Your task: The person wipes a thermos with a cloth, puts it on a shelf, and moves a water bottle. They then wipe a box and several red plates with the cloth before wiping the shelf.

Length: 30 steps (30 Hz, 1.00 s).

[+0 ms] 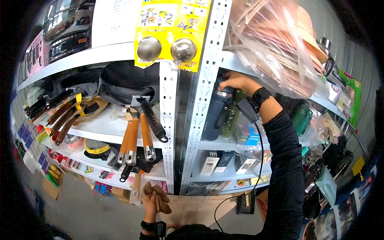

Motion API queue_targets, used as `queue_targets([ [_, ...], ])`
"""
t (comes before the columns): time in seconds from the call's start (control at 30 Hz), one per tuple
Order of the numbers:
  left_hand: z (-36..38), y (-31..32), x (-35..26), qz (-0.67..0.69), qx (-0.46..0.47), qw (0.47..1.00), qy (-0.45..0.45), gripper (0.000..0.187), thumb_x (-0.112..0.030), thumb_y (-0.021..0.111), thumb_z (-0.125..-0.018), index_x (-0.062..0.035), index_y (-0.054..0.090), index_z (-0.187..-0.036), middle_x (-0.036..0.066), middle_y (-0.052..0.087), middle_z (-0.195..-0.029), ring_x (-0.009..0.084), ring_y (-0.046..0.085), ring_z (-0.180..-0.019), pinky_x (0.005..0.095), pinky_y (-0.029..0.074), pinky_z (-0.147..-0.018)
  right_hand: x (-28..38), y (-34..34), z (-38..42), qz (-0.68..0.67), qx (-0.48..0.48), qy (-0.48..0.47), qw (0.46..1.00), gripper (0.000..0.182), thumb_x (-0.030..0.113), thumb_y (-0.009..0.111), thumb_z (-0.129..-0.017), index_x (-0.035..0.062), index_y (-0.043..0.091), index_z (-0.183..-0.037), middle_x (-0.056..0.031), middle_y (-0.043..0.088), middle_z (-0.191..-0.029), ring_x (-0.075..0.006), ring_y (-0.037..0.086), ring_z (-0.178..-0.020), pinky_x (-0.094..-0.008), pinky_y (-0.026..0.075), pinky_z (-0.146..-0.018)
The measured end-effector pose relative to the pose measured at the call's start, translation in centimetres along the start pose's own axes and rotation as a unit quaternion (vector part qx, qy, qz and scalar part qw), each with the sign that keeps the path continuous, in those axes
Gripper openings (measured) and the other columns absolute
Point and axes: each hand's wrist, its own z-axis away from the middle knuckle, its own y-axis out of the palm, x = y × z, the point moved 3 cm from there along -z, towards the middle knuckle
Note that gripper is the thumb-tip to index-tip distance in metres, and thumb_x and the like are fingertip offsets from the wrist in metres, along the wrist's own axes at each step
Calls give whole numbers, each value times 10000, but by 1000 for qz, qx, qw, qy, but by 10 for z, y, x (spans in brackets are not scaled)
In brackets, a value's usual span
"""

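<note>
My right hand [238,82] reaches into the right-hand shelf, its fingers wrapped round the top of a dark blue flask [216,114]. The flask stands upright on the shelf board beside the white perforated post. Low in the view, my left hand [150,204] grips a bunched brown cloth [157,197] that looks like a glove or rag. Just right of the flask are clear-wrapped green items [231,120], partly hidden by my wrist.
Pans with wooden handles [132,138] jut out from the left shelf. Plastic-wrapped hats [284,44] overhang my right arm. A green flask [301,117] stands farther right, and small boxes [210,163] sit below. A black cable [262,160] hangs from my right wrist.
</note>
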Motion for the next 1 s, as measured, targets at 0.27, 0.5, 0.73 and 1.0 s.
queue_targets([
  [0.27,8,22,-26,-22,-34,999,18,402,-43,533,-800,7,397,-1175,116,513,-1031,200,528,-881,325,455,-766,-16,9,-22,-169,-142,-129,967,543,164,712,-590,-87,501,-1023,-118,598,-888,-151,546,-843,-265,432,-760],
  [0.5,-1,12,-6,-81,-65,993,52,340,-31,517,-802,31,439,-1127,123,565,-928,190,565,-801,319,476,-717,-22,-5,-23,-81,-40,7,996,314,259,697,-634,30,639,-841,-71,593,-872,-138,515,-791,-231,427,-647],
  [0.73,-3,-2,17,-8,-19,1000,5,448,-48,532,-801,6,368,-1214,134,513,-1056,235,549,-877,347,497,-725,-12,-15,6,-196,-53,46,978,381,243,706,-591,21,611,-886,-78,558,-915,-182,491,-862,-259,394,-754],
  [1.0,0,-5,17,-30,-54,998,5,411,-45,523,-811,-4,380,-1194,127,532,-995,220,561,-810,336,497,-687,-36,-10,-34,-166,-86,16,982,563,180,766,-523,-15,546,-1003,-141,518,-1020,-256,457,-935,-302,386,-790],
])
